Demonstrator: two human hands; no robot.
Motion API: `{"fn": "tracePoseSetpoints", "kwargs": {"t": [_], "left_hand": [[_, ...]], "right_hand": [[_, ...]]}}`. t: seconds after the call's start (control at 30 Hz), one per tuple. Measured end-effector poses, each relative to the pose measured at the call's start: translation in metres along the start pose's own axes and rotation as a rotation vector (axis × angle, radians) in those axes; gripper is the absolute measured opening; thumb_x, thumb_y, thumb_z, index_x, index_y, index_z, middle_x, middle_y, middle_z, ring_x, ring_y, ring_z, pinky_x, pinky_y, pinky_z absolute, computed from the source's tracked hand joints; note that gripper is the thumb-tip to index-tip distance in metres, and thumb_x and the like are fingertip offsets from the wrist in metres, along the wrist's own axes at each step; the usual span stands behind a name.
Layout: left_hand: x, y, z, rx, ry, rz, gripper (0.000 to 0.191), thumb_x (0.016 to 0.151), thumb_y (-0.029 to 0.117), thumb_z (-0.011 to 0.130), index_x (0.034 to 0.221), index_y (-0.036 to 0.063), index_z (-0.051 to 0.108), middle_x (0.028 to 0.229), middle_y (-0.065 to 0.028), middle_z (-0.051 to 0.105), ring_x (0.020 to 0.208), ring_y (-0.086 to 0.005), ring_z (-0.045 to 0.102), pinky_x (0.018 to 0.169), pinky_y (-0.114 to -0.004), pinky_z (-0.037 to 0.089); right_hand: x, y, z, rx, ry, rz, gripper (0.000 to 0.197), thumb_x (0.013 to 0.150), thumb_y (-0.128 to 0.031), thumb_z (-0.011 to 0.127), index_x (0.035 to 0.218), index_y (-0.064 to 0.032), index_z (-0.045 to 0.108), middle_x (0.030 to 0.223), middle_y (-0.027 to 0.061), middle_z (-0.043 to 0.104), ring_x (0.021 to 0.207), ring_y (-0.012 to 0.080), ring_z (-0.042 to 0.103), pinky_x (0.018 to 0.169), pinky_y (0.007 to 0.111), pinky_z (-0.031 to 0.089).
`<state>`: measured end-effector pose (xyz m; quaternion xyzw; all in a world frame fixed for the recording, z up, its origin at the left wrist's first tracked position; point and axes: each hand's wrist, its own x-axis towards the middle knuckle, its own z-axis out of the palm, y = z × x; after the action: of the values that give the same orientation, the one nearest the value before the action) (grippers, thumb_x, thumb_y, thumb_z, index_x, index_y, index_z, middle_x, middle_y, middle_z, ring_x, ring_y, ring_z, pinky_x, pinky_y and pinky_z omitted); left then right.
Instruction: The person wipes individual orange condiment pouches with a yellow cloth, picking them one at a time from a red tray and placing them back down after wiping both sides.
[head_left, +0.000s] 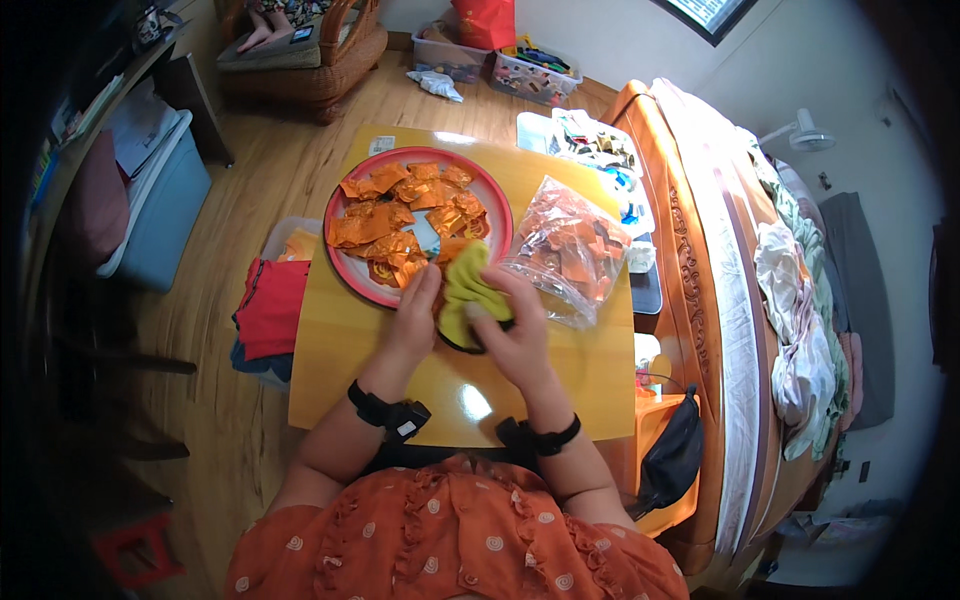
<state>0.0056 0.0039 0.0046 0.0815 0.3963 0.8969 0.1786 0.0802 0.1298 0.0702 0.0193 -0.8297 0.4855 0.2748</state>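
In my right hand (519, 324) is a bunched yellow-green cloth (474, 292) with a dark edge, held between thumb and fingers. My left hand (417, 309) is upright beside the cloth, at the near rim of the tray, its palm turned inward; an orange wrapped piece seems to lie against its fingers, mostly hidden by the cloth. A round metal tray (335, 276) with a red rim bears several orange foil-wrapped pieces (373, 225). Right of the tray, a clear plastic bag (574, 251) full of similar orange packets lies on the yellow wooden table (352, 390).
Red folded clothing (276, 307) sits in a bin at the table's left side. Containers (600, 146) and a carved wooden bed (679, 247) border the right. Beyond are a wicker chair (337, 75) with a person's feet on it and plastic boxes (534, 79) of small items.
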Motion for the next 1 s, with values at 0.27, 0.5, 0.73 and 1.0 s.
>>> {"fn": "tracePoseSetpoints", "kwargs": {"t": [0.27,0.5,0.73,1.0], "left_hand": [[0.004,-0.013,-0.014,0.171,-0.084,0.005,0.046,0.113,0.031,0.04,0.141,-0.003,0.051,0.132,-0.0088,0.06,0.118,-0.0151,0.057,0.102,-0.03,0.046],[0.006,-0.012,-0.014,0.275,-0.044,0.053,0.046,0.114,0.031,0.036,0.14,-0.0036,0.051,0.129,-0.0102,0.061,0.116,-0.0157,0.059,0.102,-0.031,0.046],[0.006,0.0,-0.002,0.199,-0.002,0.029,0.045,0.113,0.03,0.037,0.141,-0.0034,0.05,0.128,-0.0092,0.061,0.117,-0.0155,0.057,0.101,-0.029,0.045],[0.023,0.011,-0.017,-0.09,0.052,0.079,0.049,0.112,0.037,0.035,0.141,-0.0007,0.048,0.135,-0.0149,0.059,0.116,-0.0235,0.062,0.097,-0.037,0.052]], "right_hand": [[0.002,0.041,0.033,-0.003,0.148,-0.02,0.033,0.09,-0.007,0.071,0.122,-0.0044,0.068,0.124,0.0185,0.063,0.115,0.0366,0.061,0.1,0.043,0.049],[-0.002,0.048,0.031,-0.025,-0.017,-0.121,0.037,0.082,0.001,0.071,0.118,-0.0063,0.071,0.12,0.0166,0.065,0.11,0.0351,0.063,0.096,0.041,0.05],[-0.002,0.051,0.037,-0.007,-0.004,-0.042,0.035,0.08,0.003,0.071,0.113,-0.0067,0.072,0.117,0.0151,0.066,0.108,0.0344,0.063,0.094,0.041,0.052],[-0.008,0.046,0.042,0.035,-0.216,-0.228,0.03,0.078,0.003,0.071,0.105,-0.0086,0.075,0.115,0.0143,0.066,0.106,0.0324,0.064,0.093,0.04,0.052]]}}
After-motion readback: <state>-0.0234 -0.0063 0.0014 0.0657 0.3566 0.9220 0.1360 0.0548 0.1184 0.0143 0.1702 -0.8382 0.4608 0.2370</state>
